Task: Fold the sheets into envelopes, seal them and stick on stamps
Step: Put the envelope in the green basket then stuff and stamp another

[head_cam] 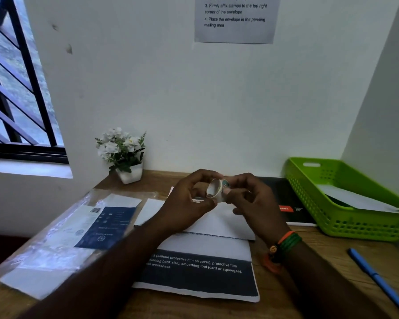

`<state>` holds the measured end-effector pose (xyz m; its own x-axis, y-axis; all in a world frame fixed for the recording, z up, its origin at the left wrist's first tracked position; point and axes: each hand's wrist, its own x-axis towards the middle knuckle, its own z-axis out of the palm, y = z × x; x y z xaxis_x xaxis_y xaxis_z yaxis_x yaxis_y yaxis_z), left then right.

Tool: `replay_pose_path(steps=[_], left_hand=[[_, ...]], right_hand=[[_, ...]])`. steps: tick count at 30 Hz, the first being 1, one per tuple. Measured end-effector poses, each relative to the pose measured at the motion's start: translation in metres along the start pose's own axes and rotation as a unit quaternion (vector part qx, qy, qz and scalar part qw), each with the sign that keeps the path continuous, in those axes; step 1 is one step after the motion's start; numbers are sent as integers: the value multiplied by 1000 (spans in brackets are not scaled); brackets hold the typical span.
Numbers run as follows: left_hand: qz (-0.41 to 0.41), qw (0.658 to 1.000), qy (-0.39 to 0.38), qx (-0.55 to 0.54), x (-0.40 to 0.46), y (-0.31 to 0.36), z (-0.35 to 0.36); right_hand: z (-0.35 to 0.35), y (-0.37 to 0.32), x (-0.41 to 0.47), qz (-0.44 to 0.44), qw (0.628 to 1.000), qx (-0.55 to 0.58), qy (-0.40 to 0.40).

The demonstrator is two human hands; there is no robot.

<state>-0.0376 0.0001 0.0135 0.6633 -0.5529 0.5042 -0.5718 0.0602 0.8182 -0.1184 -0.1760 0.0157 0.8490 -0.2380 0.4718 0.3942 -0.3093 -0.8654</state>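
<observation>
While pinched btwn both hands, sticker roll (217,191) above white envelope (226,223), left hand (189,203) & right hand (251,201) gripping it.

Lime-green perforated basket (327,203), blue pen (378,279), white flowers (118,143), navy-banded sheet (198,275)

A small office corner was shown. A wooden desk (313,254) was pushed against a white wall, where a printed list of steps (236,18) was stuck. A green tray (346,203), a blue pen (378,279) and a flower pot (129,173) were kept there.
</observation>
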Motion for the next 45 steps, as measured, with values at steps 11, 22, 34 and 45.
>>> replay_pose_path(steps=[11,22,34,45], left_hand=[[-1,999,-1,34,0,-2,-3],[-44,989,66,127,8,-23,-36],[-230,881,63,409,58,-86,-118],[-118,864,42,487,31,-29,-42]], right_hand=[[-3,1,2,-16,999,-44,16],[-11,-4,6,-29,995,9,94],[-25,13,17,41,992,-39,113],[-48,27,21,134,974,-176,54]])
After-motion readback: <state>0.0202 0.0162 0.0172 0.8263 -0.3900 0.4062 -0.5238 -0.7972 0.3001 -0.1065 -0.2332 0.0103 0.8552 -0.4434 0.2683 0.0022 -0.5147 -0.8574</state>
